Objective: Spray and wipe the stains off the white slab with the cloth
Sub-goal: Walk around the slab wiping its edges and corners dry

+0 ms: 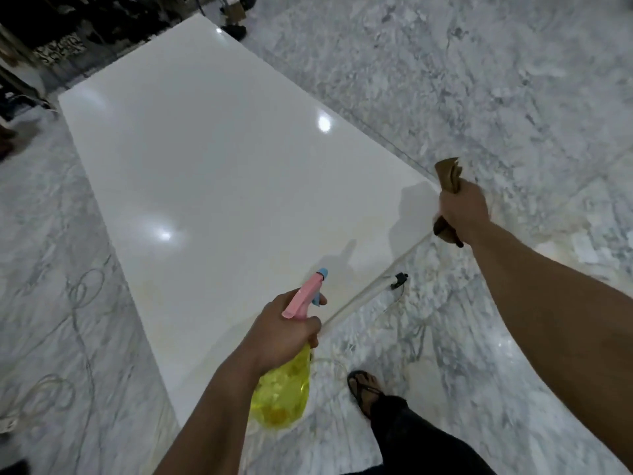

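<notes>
A long glossy white slab [205, 173] lies flat on the marble floor and runs away from me toward the upper left. Faint yellowish stains show on its near part. My left hand [281, 327] grips a yellow spray bottle [281, 395] by the neck, its pink and blue nozzle pointing over the slab's near corner. My right hand [464, 209] is closed around a bunched brown cloth [448, 174], held just past the slab's right corner, above the floor.
Grey-veined marble floor [479, 80] surrounds the slab. A thin white cord [78, 303] loops on the floor at left. A small black clip [399, 280] sits at the slab's near edge. My sandalled foot [364, 389] stands beside the near edge. Dark clutter [68, 22] fills the far left.
</notes>
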